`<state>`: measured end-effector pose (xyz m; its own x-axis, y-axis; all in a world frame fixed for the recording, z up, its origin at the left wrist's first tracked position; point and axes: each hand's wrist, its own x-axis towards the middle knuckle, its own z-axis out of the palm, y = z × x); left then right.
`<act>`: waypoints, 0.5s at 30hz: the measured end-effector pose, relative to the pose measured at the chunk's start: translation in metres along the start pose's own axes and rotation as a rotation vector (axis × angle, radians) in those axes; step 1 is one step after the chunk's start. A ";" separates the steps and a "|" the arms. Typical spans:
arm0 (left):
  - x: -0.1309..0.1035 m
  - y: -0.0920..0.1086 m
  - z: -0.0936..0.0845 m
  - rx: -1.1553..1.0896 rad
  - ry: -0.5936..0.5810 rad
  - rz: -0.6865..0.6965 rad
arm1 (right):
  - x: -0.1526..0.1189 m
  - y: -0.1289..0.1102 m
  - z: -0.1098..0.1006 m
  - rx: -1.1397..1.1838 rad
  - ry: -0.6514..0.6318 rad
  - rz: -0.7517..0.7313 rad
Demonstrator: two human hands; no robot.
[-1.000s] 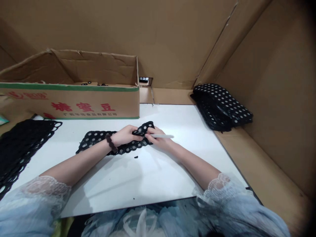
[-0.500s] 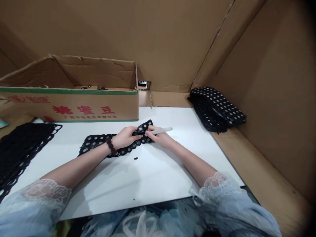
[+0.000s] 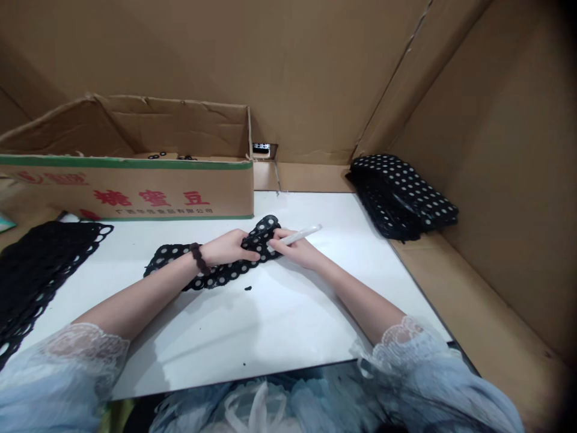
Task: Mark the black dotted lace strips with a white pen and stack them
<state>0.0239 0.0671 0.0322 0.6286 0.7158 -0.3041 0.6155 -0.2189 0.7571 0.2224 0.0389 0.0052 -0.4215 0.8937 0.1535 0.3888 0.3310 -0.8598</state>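
Note:
A black strip of openwork material (image 3: pixel 220 276) with rows of round holes lies across the white table, its far right end bent upward. My left hand (image 3: pixel 229 248) grips the strip near that end, thumb on top, and hides part of it. Between the fingers of my right hand (image 3: pixel 297 249) is a white pen-like tool (image 3: pixel 302 234), its lower tip against the strip's right end. The tool's exact kind is too small to tell. A small black scrap (image 3: pixel 247 288) lies on the table in front of the strip.
Behind my left hand stands an open cardboard box (image 3: pixel 175 189) with several small black rings inside. A black holed sheet (image 3: pixel 40 264) lies at the left. Folded black holed pieces (image 3: pixel 406 195) rest at the right back. Cardboard walls (image 3: pixel 306 78) enclose the table (image 3: pixel 306 325).
The pen-like tool and my right hand have shifted slightly right, and the tool tilts more steeply. The strip's right end has turned a little under my left hand.

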 end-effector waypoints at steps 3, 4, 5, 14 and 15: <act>-0.002 0.000 0.000 -0.080 0.015 -0.002 | -0.002 -0.003 0.000 0.009 -0.044 0.007; -0.002 0.000 0.000 -0.097 0.019 -0.004 | -0.002 -0.003 0.000 0.014 -0.060 0.004; -0.002 0.000 0.000 -0.106 0.022 -0.005 | -0.003 -0.003 0.001 0.020 -0.069 0.002; -0.002 0.006 0.000 -0.070 0.013 -0.026 | -0.003 -0.001 0.007 0.055 0.017 0.017; -0.002 0.006 0.000 -0.078 0.022 -0.034 | -0.003 -0.001 0.008 0.059 0.025 0.018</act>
<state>0.0265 0.0639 0.0377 0.5970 0.7363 -0.3186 0.5968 -0.1422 0.7897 0.2164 0.0336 0.0018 -0.3937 0.9070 0.1495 0.3471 0.2973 -0.8894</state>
